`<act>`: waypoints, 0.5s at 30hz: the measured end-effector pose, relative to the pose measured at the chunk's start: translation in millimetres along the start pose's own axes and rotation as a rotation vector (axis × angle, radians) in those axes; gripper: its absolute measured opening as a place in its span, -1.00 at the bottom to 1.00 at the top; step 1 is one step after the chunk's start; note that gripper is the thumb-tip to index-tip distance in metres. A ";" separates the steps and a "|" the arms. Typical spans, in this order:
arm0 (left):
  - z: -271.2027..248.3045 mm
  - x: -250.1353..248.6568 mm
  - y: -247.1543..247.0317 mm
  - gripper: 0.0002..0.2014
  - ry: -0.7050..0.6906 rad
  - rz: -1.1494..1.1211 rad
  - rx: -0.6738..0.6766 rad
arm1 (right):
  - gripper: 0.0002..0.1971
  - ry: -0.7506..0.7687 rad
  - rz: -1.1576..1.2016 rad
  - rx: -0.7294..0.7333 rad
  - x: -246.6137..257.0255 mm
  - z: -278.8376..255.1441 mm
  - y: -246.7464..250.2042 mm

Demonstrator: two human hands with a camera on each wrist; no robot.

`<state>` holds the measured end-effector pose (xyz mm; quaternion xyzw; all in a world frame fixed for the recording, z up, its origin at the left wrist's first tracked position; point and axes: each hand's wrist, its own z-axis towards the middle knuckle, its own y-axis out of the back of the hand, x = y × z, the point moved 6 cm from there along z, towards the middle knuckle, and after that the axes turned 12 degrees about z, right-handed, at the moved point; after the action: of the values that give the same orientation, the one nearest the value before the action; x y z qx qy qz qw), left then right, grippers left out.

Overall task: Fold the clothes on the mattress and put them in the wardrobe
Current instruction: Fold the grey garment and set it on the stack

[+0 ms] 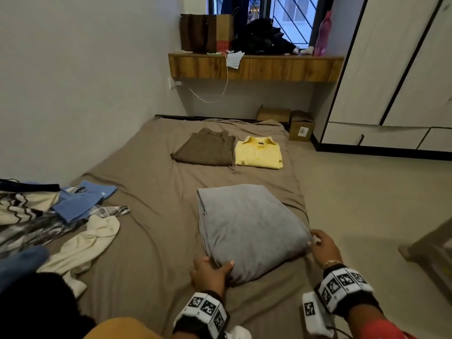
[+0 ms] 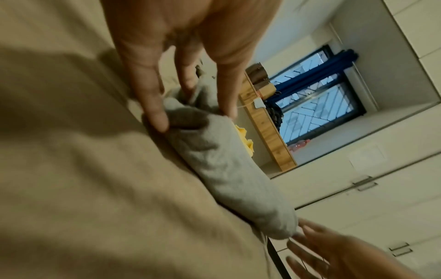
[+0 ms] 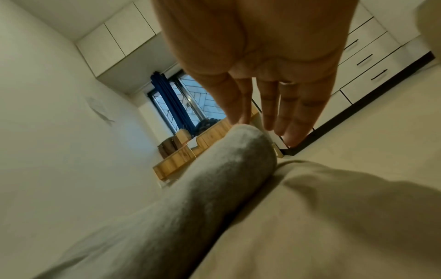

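The fingers point(image 2: 155, 115) of the left hand point(image 1: 209, 271) curl around the near left corner of the folded grey cloth point(image 1: 249, 228). The thumb lies on top and the other fingers tuck under the edge, so this hand grips the cloth. The right hand point(image 1: 324, 247) is at the near right corner. Its fingers point(image 3: 293, 117) are straight and spread, and the tips just touch the cloth's edge without gripping it.

The grey cloth lies flat on the brown mattress point(image 1: 151, 241), close to the person. Farther back on the mattress sit a folded brown garment point(image 1: 205, 149) and a folded yellow shirt point(image 1: 258, 152), side by side and touching. A heap of unfolded clothes point(image 1: 56, 216) lies at the left side. The white wardrobe point(image 1: 396, 69) stands to the right, doors closed. A wooden shelf point(image 1: 254, 67) under the window holds a paper bag point(image 1: 208, 33) and a pink bottle point(image 1: 322, 34).
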<state>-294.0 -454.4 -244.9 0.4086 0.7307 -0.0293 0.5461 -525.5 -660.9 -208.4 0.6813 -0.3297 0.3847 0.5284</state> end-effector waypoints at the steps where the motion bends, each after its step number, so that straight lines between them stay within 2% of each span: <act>1: -2.0 0.2 0.0 -0.46 -0.033 0.085 -0.075 | -0.66 0.015 0.032 0.008 -0.4 3.9 -2.4; 2: -5.1 -1.4 -1.6 -0.49 -0.068 0.110 -0.105 | -0.67 0.030 0.061 0.016 0.7 6.3 -4.4; 5: -12.2 -5.7 -12.1 -0.53 -0.141 0.177 -0.076 | -0.67 0.026 0.081 0.037 4.2 12.3 -8.0; 9: -12.4 -12.3 -10.7 -0.64 -0.124 0.266 -0.061 | -0.70 -0.012 0.000 0.148 8.2 18.5 -16.3; 12: -6.7 -14.5 -5.0 -0.65 -0.129 0.045 0.047 | -0.78 -0.030 0.049 0.174 14.3 21.6 -8.0; 15: -5.6 -1.8 5.4 -0.75 0.021 -0.173 0.260 | -0.88 -0.129 0.227 0.237 9.4 12.7 4.6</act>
<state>-294.8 -449.1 -238.9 0.4116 0.7589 -0.1662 0.4766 -522.6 -674.7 -199.9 0.7207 -0.3899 0.4334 0.3752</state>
